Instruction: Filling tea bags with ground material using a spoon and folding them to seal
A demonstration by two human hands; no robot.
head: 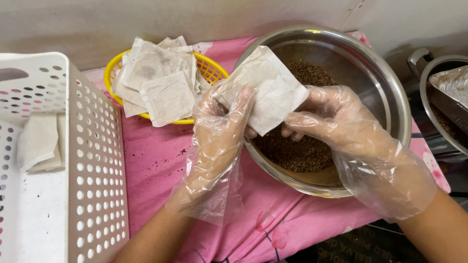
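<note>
Head view: two gloved hands hold one white paper pouch (265,87) over the near-left rim of one steel bowl (390,102) of brown grains. The left hand (219,131) pinches its near-left edge; the right hand (336,126) grips its right side from beneath. One yellow basket (212,70), far left, holds a pile of pouches; one white crate (92,160) stands left.

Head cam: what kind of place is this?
Probably a small food-packing station in a kitchen. Both gloved hands, left hand and right hand, hold a white filter pouch over a steel bowl of brown granules. More pouches fill a yellow basket beside a white crate.
</note>
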